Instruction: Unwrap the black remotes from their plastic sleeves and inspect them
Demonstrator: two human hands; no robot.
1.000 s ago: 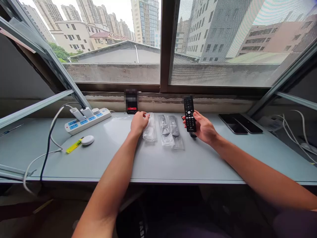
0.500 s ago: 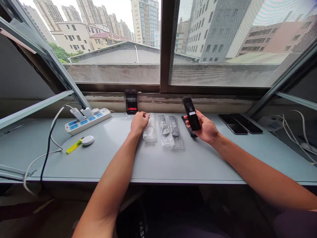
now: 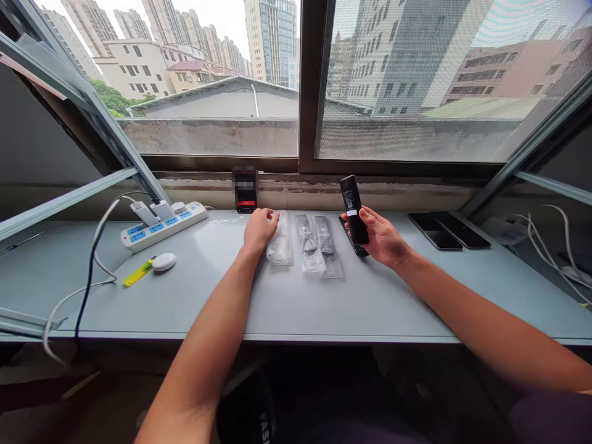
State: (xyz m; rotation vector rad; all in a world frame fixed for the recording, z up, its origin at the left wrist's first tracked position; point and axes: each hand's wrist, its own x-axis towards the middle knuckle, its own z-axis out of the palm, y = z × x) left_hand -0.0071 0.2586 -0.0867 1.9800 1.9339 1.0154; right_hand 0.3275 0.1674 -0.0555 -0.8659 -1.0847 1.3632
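Note:
My right hand (image 3: 382, 237) is closed round a black remote control (image 3: 353, 206), held upright above the table with its back and a white label facing me. Under that hand another black remote (image 3: 351, 240) lies on the grey table (image 3: 287, 302). My left hand (image 3: 259, 227) rests with curled fingers on a clear plastic bag (image 3: 280, 243) at the left of the row. Two bagged remotes (image 3: 317, 243) lie side by side between my hands.
A white power strip (image 3: 161, 225) with plugs and cables sits at the back left, with a small white oval device (image 3: 163, 261) and a yellow pen-like item (image 3: 137, 272) nearby. Two dark phones (image 3: 448, 230) lie at the right. A small black-red device (image 3: 246, 192) stands by the window.
My right hand has turned the remote over, from buttons facing me to its labelled back, and stood it upright again after a tilt. My left hand has stayed on the bag.

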